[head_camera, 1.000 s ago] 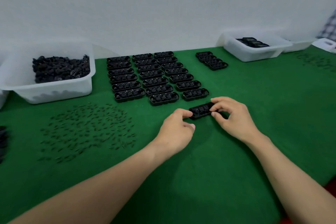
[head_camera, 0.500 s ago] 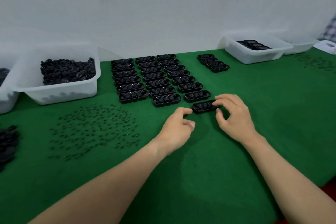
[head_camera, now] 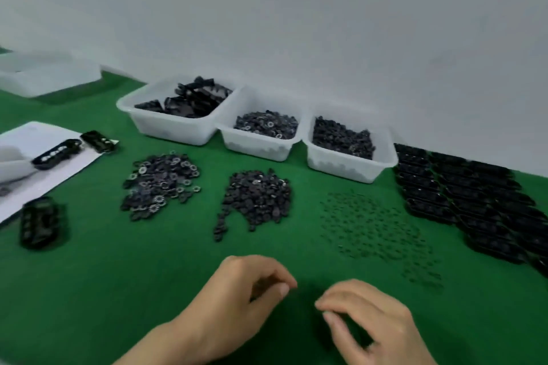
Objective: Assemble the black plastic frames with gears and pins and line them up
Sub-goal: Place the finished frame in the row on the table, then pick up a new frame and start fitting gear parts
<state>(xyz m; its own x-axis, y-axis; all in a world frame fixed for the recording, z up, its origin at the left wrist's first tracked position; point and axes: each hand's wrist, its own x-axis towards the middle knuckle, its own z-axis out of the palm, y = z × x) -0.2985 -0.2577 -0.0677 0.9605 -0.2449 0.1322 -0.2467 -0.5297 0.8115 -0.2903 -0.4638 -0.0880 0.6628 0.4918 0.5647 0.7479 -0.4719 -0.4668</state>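
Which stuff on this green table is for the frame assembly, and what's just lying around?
Job: frame bin, middle gear bin, right gear bin, speckled gear pile, dark gear pile, scattered pins, lined-up frames.
Lying about: white sheet, far-left white tub.

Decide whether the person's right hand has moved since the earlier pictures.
Yes. The right hand was at the near end of the lined-up frames; it is now to their left, on the near side of the scattered pins.
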